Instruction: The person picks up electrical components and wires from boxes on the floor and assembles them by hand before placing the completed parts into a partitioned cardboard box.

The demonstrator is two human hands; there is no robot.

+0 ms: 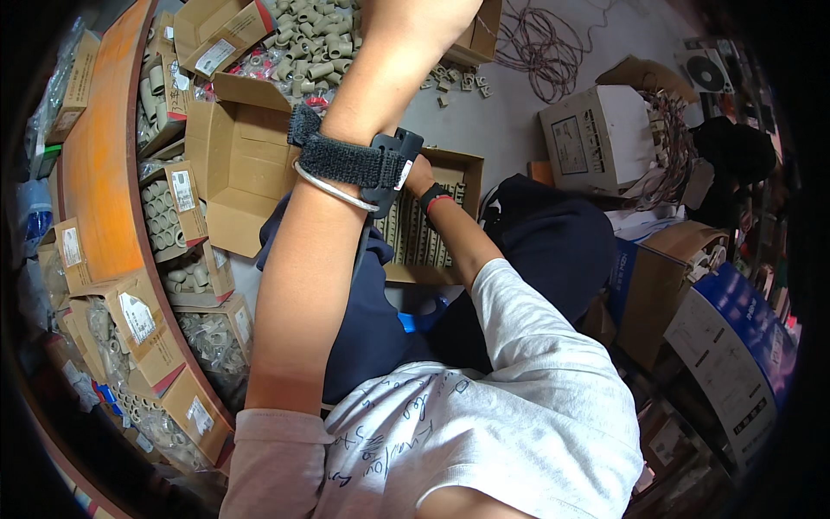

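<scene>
My left arm reaches far forward, and my left hand [424,19] is cut off by the top edge, so its fingers do not show. A black strap with a small device [393,169] is around that forearm. My right hand [420,176] is over an open cardboard box [424,275] between my legs. The strapped device partly covers it, and its fingers cannot be made out. Inside the box, beige plastic fittings [437,246] stand in tight rows. Beyond my left forearm lies a large heap of loose beige pipe fittings [316,48].
An empty open carton [246,160] stands to the left. Boxes of fittings [164,212] line an orange board [99,164]. At right are a white box [596,138] with wires, a coiled cable [549,60] and a blue-and-white panel [735,346].
</scene>
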